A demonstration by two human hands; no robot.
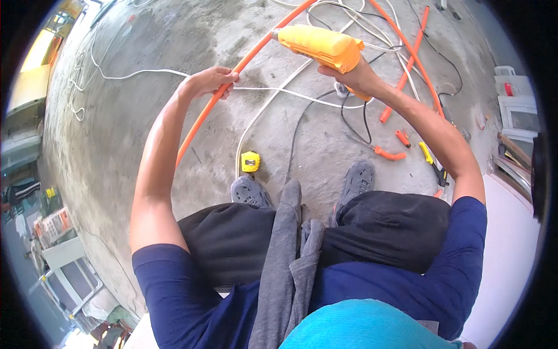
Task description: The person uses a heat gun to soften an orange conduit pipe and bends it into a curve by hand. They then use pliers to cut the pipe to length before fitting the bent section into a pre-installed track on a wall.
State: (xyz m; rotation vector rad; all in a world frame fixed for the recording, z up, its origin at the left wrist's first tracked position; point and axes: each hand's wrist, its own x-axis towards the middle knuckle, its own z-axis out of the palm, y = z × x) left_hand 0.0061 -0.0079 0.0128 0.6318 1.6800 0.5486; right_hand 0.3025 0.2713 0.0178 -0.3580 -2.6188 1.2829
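Note:
My left hand (212, 81) is closed round a long orange plastic pipe (256, 51), which slants from beside my left knee to the top edge. My right hand (359, 78) grips a yellow heat gun (322, 46) by its handle, and my fingers are partly hidden behind its body. The gun's metal nozzle (275, 35) points left and is right at the pipe, above my left hand; whether they touch I cannot tell. Below the gun, a black cord (367, 123) hangs down to the floor.
Loose white cables (285, 87) loop over the concrete floor (163, 35). A yellow tape measure (250, 161) lies by my left shoe. To the right are another orange pipe (414, 61), a bent orange piece (389, 154), a short orange piece (402, 138) and a yellow-handled tool (426, 152).

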